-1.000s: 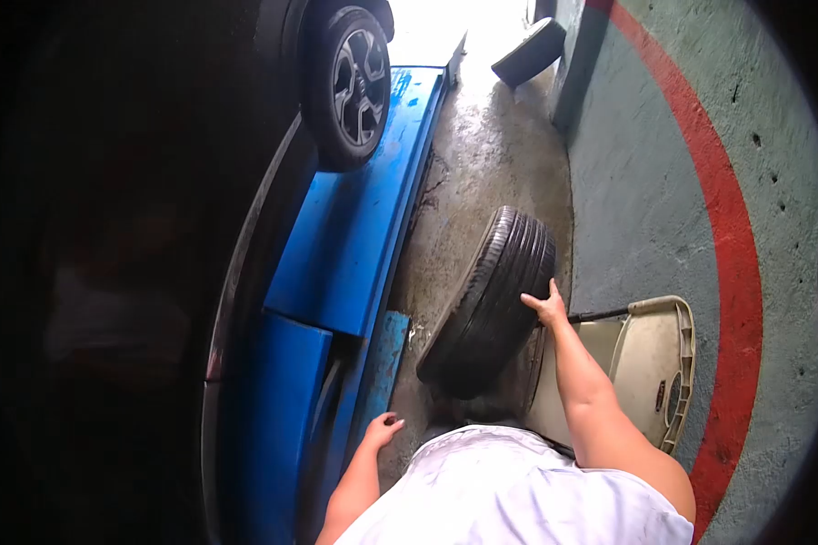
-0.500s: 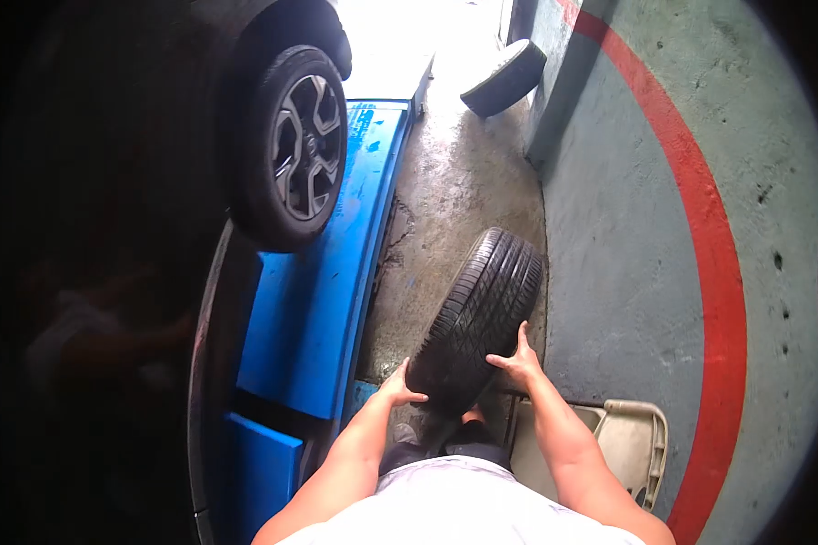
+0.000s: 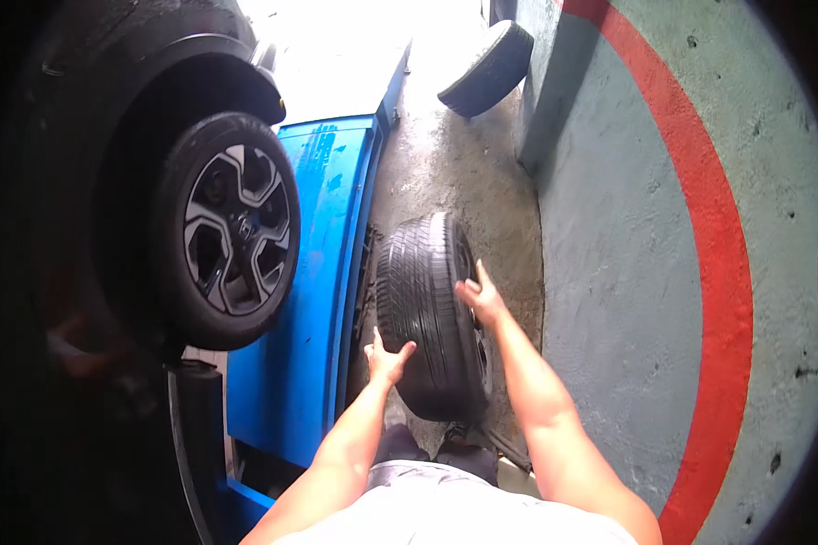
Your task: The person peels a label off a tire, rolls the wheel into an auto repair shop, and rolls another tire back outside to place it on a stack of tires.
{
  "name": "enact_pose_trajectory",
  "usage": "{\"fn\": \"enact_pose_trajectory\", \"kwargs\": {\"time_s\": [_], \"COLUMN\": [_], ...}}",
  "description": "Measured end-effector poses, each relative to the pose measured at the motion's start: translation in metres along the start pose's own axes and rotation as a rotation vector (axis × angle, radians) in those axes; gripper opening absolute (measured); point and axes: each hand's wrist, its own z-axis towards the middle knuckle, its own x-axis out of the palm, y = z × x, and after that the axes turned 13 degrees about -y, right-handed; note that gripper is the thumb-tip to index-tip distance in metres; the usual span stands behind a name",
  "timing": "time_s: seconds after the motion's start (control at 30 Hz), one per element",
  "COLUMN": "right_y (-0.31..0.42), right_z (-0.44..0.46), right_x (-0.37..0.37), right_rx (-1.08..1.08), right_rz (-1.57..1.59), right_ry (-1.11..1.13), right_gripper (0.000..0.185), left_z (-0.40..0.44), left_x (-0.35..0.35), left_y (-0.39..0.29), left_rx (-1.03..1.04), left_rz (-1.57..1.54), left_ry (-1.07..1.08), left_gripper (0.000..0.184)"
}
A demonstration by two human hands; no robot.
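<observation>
A wheel with a black tire (image 3: 420, 291) stands upright on the floor just ahead of my feet, its tread toward me. Some of its dark rim shows on the right side. My left hand (image 3: 388, 361) grips the tire's left edge near the bottom, thumb over the tread and fingers along the sidewall. Higher up on the right side, my right hand (image 3: 484, 298) holds the other edge, its thumb pointing at the tread. Part of the right hand's fingers is hidden against the sidewall.
At left, a dark car carries a mounted wheel (image 3: 236, 232) above a blue lift platform (image 3: 323, 227). A second tire (image 3: 489, 71) leans by the grey wall (image 3: 618, 227) with its red stripe (image 3: 713, 236). Wet concrete floor (image 3: 445, 168) runs between platform and wall.
The wheel has swung from leaning right to nearly straight and shifted left, turning its rim side into view. Both hands moved with it, left and forward. My view has shifted along the car.
</observation>
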Motion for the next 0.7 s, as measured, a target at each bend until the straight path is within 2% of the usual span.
{"fn": "enact_pose_trajectory", "kwargs": {"time_s": [0.03, 0.07, 0.1, 0.13, 0.17, 0.3, 0.33, 0.37, 0.4, 0.47, 0.5, 0.57, 0.7], "right_y": [-0.001, -0.032, -0.031, -0.077, -0.032, -0.041, -0.027, -0.014, 0.004, 0.057, 0.077, 0.112, 0.169], "right_z": [-0.009, -0.004, -0.022, -0.008, -0.038, -0.014, 0.013, 0.034, 0.066, 0.129, 0.164, 0.228, 0.358], "right_x": [-0.009, -0.025, -0.035, -0.066, -0.071, -0.101, -0.086, -0.075, -0.063, -0.039, -0.035, -0.018, 0.026], "right_rx": [-0.05, -0.078, -0.054, -0.153, -0.026, 0.182, 0.086, 0.01, 0.02, 0.049, 0.023, -0.1, -0.2], "right_rz": [-0.212, -0.287, -0.254, -0.45, -0.729, -1.039, -1.065, -1.1, -0.896, -0.855, -0.785, -0.925, -0.868], "right_ry": [-0.032, -0.047, -0.022, 0.028, -0.002, -0.054, -0.133, -0.195, -0.222, -0.238, -0.211, -0.245, -0.214], "right_gripper": [0.122, 0.116, 0.114, 0.117, 0.117, 0.148, 0.149, 0.149, 0.148, 0.143, 0.14, 0.136, 0.127], "left_z": [0.022, 0.047, 0.074, 0.101, 0.129, 0.269, 0.319, 0.351, 0.361, 0.391, 0.393, 0.377, 0.33], "left_x": [0.004, 0.009, 0.013, 0.017, 0.019, 0.039, 0.061, 0.064, 0.06, 0.075, 0.08, 0.104, 0.097], "left_y": [-0.023, -0.047, -0.07, -0.095, -0.122, -0.225, -0.24, -0.256, -0.277, -0.288, -0.294, -0.288, -0.262], "left_rx": [-0.027, -0.076, -0.13, -0.174, -0.219, -0.288, -0.212, -0.131, -0.058, 0.028, 0.058, 0.172, 0.16], "left_rz": [0.0, 0.004, 0.003, 0.004, 0.002, 0.15, 0.234, 0.177, 0.123, -0.166, -0.305, -0.37, -0.263], "left_ry": [-0.018, -0.023, -0.029, -0.038, -0.047, 0.007, 0.025, 0.06, -0.006, 0.043, 0.109, -0.025, 0.178], "left_gripper": [0.131, 0.131, 0.131, 0.131, 0.131, 0.131, 0.128, 0.12, 0.113, 0.103, 0.101, 0.099, 0.113]}}
